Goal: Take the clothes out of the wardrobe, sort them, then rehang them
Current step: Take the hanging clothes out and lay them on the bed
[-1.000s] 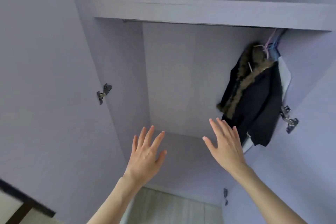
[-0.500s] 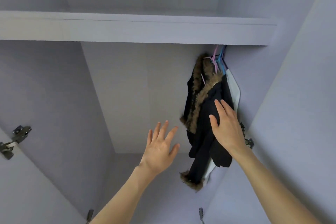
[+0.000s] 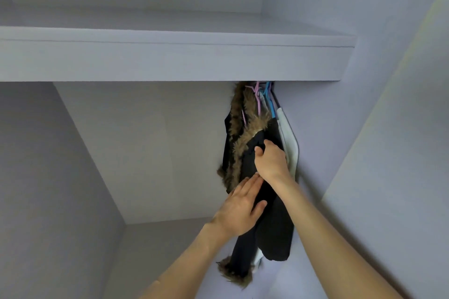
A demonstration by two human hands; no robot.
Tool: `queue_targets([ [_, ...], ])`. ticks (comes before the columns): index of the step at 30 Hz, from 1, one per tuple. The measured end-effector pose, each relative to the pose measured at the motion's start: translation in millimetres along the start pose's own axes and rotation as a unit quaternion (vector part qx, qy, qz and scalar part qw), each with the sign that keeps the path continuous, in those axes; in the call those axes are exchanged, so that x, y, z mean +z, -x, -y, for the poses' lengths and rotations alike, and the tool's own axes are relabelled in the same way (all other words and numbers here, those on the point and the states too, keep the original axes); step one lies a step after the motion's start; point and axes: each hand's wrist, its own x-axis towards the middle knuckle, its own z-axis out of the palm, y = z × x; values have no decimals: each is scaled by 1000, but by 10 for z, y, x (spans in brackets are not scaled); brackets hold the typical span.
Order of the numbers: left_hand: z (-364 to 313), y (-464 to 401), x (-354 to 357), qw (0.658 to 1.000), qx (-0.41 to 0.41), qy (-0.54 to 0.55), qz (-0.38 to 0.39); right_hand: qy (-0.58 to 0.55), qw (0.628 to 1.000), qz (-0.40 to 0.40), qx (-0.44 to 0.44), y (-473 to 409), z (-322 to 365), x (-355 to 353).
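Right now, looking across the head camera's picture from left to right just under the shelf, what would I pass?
Bare wardrobe back wall → black coat with brown fur trim → pink hanger → blue hanger → pale garment → wardrobe's right side wall.

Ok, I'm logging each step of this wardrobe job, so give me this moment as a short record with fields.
place: open wardrobe, under the shelf
clothes: black fur-trimmed coat hanging at the far right, a white garment behind it
hangers: pink hanger and blue hanger, hooks hidden behind the shelf edge
right hand: closed on the coat's black fabric near the fur trim
left hand: flat, fingers spread, against the coat lower down
progress: coat not yet off the rail
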Motion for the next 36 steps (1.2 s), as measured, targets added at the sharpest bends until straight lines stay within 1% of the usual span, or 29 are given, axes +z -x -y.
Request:
queue_targets([
  [4, 60, -49, -13, 999, 27, 25, 28, -39, 999, -21, 24, -174, 88, -4],
  [7, 141, -46, -48, 998, 54, 15, 41, -65, 997, -24, 41, -303, 87, 13],
  [10, 271, -15, -113, 996, 68, -3, 52, -109, 993, -10, 51, -369, 97, 64],
  [13, 453, 55, -214, 997, 53, -18, 51, -126, 991, -3, 41, -384, 87, 88],
  [16, 681, 106, -357, 999, 26, -31, 34, -120, 992, -14, 33, -406, 87, 85],
  [18, 805, 126, -459, 999, 10, -40, 20, -95, 995, -32, 10, -396, 103, 70],
  [20, 929, 131, -576, 999, -7, -41, 4, -46, 997, -53, -30, -375, 138, 65],
  [22, 1051, 131, -708, 999, -27, -37, -25, -24, 995, -73, -58, -347, 161, 81],
  [24, 1163, 154, -857, 995, -42, -36, -87, -36, 993, -89, -73, -320, 167, 103],
  [27, 1322, 192, -1122, 978, -84, -41, -188, -55, 989, -95, -104, -336, 176, 131],
  [30, 1454, 205, -1396, 965, -121, -44, -228, -70, 985, -107, -118, -410, 257, 135],
  [32, 1534, 207, -1558, 956, -134, -53, -254, -56, 982, -114, -137, -440, 332, 156],
  [34, 1603, 226, -1686, 946, -142, -68, -285, -31, 979, -112, -167, -422, 398, 205],
  [36, 1674, 275, -1766, 932, -147, -90, -319, -38, 976, -100, -189, -378, 437, 260],
])
